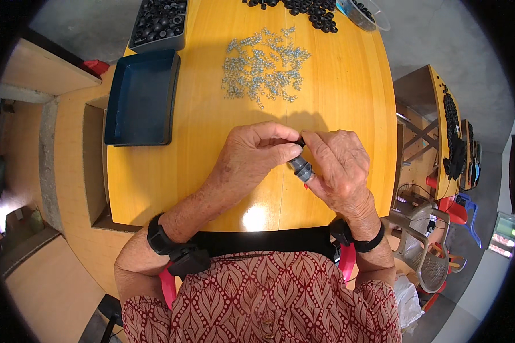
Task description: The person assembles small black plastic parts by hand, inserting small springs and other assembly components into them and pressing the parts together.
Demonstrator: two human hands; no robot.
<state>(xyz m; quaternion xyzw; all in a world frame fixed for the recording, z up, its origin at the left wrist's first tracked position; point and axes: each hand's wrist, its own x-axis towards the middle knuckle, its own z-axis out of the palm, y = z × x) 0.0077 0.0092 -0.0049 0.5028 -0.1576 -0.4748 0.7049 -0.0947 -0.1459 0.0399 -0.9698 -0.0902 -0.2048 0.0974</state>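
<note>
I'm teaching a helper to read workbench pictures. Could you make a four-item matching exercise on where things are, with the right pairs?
1. Dark blue tray
2. Small shiny pieces
3. Round clear tub
4. Dark cylindrical piece

A. Between left hand and right hand
B. By the table's far right corner
C. Scattered beyond the hands
D. On the table's left side

Pairs: 1-D; 2-C; 3-B; 4-A

Place: looks like a small-parts workshop
Desk (352, 80): silvery pieces (260, 63) spread loose, black rings (323, 22) heaped beyond
Bin (159, 45): full of black parts (160, 23)
Second desk (440, 114), at right: more black pieces (453, 134) laid out
</note>
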